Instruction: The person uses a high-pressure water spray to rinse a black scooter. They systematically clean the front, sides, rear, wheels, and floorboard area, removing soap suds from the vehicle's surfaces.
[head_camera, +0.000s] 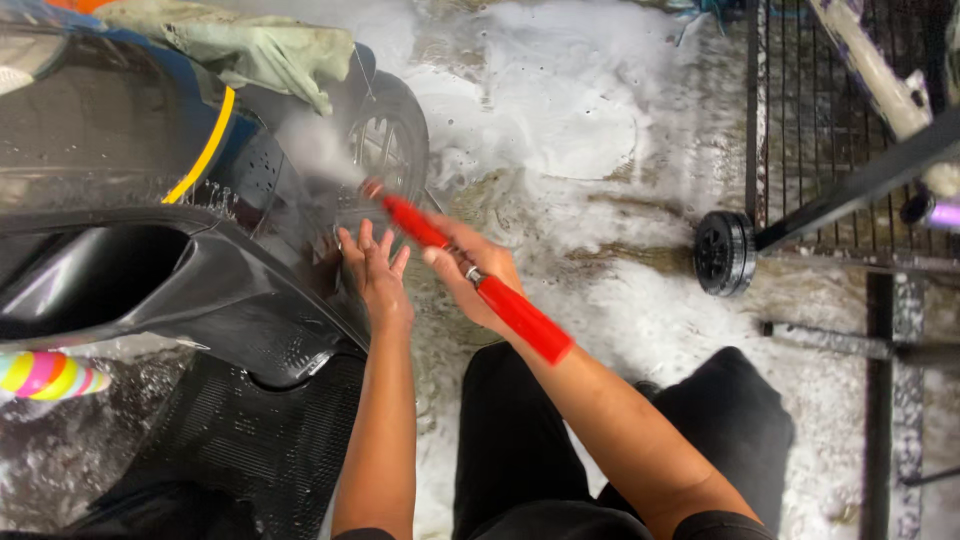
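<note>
My right hand grips a red spray lance that points up and left, and a white jet of mist leaves its tip. The jet hits the front of a black scooter near its wheel. My left hand is spread flat against the scooter's wet black panel, just left of the lance. Both forearms reach forward over my dark trousers.
White foam covers the wet floor. A metal mesh cart with a small black caster wheel stands at the right. A greenish cloth lies on the scooter at the top left. A striped colourful object sits at the left edge.
</note>
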